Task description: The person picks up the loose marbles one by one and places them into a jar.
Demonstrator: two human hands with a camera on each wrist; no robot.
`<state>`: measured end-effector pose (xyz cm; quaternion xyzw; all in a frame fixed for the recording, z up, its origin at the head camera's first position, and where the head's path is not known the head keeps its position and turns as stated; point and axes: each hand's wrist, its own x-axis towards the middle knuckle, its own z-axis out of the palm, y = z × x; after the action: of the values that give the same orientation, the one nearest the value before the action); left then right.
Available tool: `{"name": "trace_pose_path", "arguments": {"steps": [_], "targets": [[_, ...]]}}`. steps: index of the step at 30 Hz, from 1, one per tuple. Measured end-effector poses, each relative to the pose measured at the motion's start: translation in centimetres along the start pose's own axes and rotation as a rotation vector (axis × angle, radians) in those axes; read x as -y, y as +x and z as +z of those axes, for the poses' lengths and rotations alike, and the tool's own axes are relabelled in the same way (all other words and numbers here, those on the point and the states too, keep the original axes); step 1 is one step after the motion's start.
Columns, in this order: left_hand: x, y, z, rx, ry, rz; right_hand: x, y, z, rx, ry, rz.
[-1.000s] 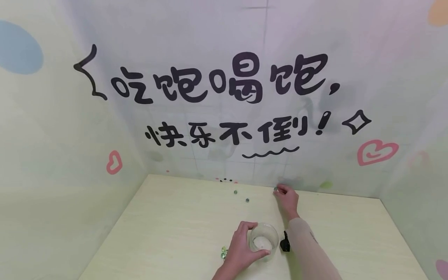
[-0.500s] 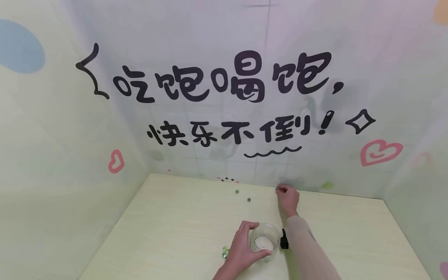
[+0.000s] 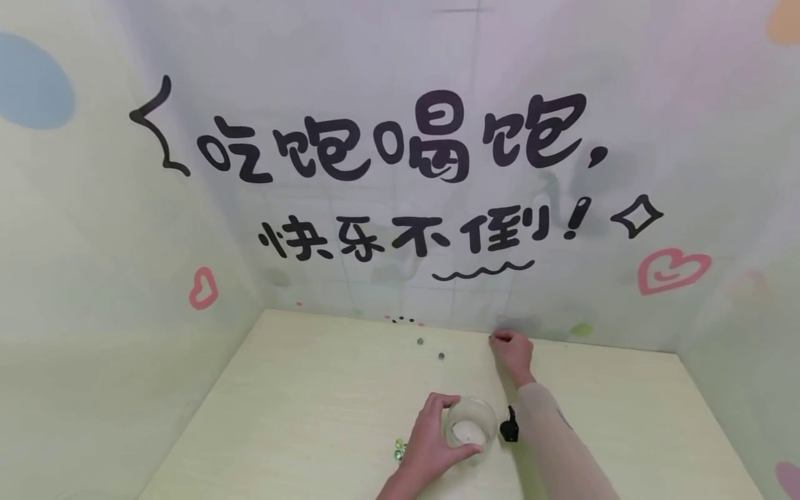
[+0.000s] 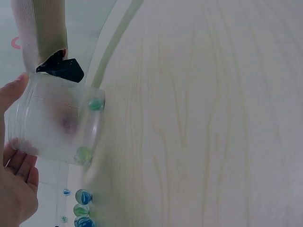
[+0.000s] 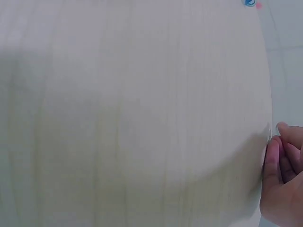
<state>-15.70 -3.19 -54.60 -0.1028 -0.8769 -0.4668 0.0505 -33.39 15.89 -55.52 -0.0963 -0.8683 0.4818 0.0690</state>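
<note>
From where I stand, the left hand (image 3: 428,448) has its thumb and fingers curled round a clear jar (image 3: 489,414), mouth up, at the near part of the pale table (image 3: 300,403). Low in that jar, from the left wrist, a green marble (image 4: 96,104) and a paler one (image 4: 84,155) show; the cloudy wall makes it hard to say whether they lie inside or behind it. Just beside the left hand, on its outer side, sits a small cluster of marbles (image 3: 398,455), blue and green swirled.

The right hand (image 3: 515,357) reaches out to the far edge of the table, where the wall (image 3: 350,42) begins, its thumb and finger narrowed in a pinch on a tiny dark marble (image 3: 490,337), mostly covered by the fingertips. To its left, well apart from the jar, one loose marble (image 3: 420,342) and another (image 3: 441,356) rest near each other.

A beige sleeve (image 3: 559,437) covers the right forearm, with a black device (image 3: 509,430) beside it, near the jar. Bold black characters (image 3: 440,135) run across the wall.
</note>
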Motion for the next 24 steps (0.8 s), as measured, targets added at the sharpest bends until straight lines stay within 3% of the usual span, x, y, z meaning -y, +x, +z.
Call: {"name": "trace_pose_path", "arguments": {"steps": [18,24], "targets": [[-0.5,0.2,-0.1,-0.004,0.004,0.006,2.1,-0.1,-1.5,0.024,0.055,0.002],[-0.2,-0.1,0.0,-0.011,0.006,0.013,2.9,-0.9,-2.3,0.014,0.089,-0.047]]}}
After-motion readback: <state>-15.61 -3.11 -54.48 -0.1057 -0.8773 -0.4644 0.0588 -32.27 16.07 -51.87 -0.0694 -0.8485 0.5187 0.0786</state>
